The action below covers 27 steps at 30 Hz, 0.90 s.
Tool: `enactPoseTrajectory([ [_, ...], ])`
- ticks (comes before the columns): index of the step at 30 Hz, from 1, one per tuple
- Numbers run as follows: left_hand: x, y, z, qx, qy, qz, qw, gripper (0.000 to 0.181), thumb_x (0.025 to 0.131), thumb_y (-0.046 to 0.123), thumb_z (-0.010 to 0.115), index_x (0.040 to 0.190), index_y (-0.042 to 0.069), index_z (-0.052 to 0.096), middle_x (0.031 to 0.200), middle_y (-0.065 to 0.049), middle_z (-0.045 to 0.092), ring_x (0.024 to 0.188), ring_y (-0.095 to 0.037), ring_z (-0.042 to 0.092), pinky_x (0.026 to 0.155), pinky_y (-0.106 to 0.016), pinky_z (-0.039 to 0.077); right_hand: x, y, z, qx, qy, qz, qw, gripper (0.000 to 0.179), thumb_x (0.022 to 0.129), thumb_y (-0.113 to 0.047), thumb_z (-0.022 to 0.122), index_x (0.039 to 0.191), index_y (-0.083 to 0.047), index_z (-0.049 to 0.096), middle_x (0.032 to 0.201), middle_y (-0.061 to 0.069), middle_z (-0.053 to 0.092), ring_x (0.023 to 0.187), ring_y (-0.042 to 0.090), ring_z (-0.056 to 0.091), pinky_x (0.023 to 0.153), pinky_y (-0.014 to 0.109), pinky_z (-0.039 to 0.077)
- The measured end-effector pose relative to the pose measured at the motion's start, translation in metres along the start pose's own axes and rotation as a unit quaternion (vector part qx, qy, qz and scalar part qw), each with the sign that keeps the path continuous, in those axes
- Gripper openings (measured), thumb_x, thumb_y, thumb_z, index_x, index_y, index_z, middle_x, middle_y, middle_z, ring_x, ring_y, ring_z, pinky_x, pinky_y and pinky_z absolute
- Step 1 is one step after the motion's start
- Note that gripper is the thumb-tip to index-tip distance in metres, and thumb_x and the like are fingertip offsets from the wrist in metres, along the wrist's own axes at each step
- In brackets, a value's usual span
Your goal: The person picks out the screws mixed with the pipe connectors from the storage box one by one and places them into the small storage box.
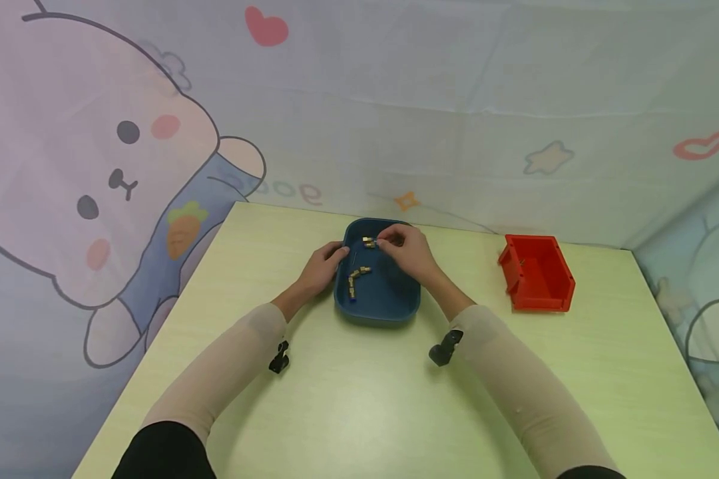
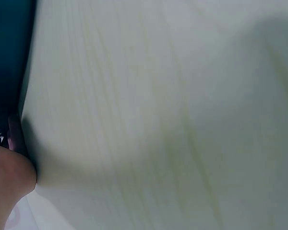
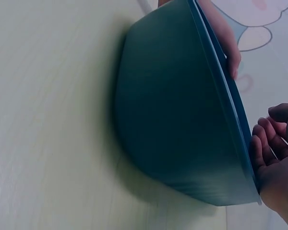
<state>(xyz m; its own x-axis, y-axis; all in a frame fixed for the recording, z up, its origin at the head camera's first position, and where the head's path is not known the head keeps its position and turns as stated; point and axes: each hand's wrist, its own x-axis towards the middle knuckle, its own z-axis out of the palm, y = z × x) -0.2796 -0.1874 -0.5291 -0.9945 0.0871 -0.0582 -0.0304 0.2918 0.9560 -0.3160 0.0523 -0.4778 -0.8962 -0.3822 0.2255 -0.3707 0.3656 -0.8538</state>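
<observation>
A dark blue plastic basin [image 1: 379, 299] stands on the table, small brass fittings with blue ends lying inside. My left hand [image 1: 322, 266] holds its left rim, thumb over the edge and fingers along the outer wall; in the right wrist view a left finger [image 3: 233, 62] hooks over the rim. My right hand [image 1: 412, 251] reaches over the far right part of the basin, thumb and forefinger pinching at a brass fitting [image 1: 369, 242] near the back. Closer to the left wall lie several more brass fittings [image 1: 355, 275]. From the right wrist, the basin wall [image 3: 173, 105] hides the fittings.
A red plastic bin [image 1: 542, 276] with an open top stands to the right on the pale table [image 1: 359, 392]. Behind the table hangs a printed cloth [image 1: 455, 133]. Dark wrist cameras [image 1: 446, 348] stick out from both sleeves.
</observation>
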Motion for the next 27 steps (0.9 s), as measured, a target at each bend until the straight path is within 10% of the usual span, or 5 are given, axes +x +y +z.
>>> enactPoseTrajectory([
  [27,-0.001,0.0,0.001,0.008,0.009,-0.004,0.9999,0.055,0.111,0.044,0.05,0.153,0.008,0.054,0.146,-0.014,0.061,0.128,-0.03,0.061,0.108,-0.05,0.05,0.011,0.0,0.036,0.046,0.035,0.049,0.9971,0.025,0.098,-0.014,0.077,0.117,0.002,0.076,0.1,0.011,0.073,0.094,0.025,0.068,0.087,0.037,0.055],
])
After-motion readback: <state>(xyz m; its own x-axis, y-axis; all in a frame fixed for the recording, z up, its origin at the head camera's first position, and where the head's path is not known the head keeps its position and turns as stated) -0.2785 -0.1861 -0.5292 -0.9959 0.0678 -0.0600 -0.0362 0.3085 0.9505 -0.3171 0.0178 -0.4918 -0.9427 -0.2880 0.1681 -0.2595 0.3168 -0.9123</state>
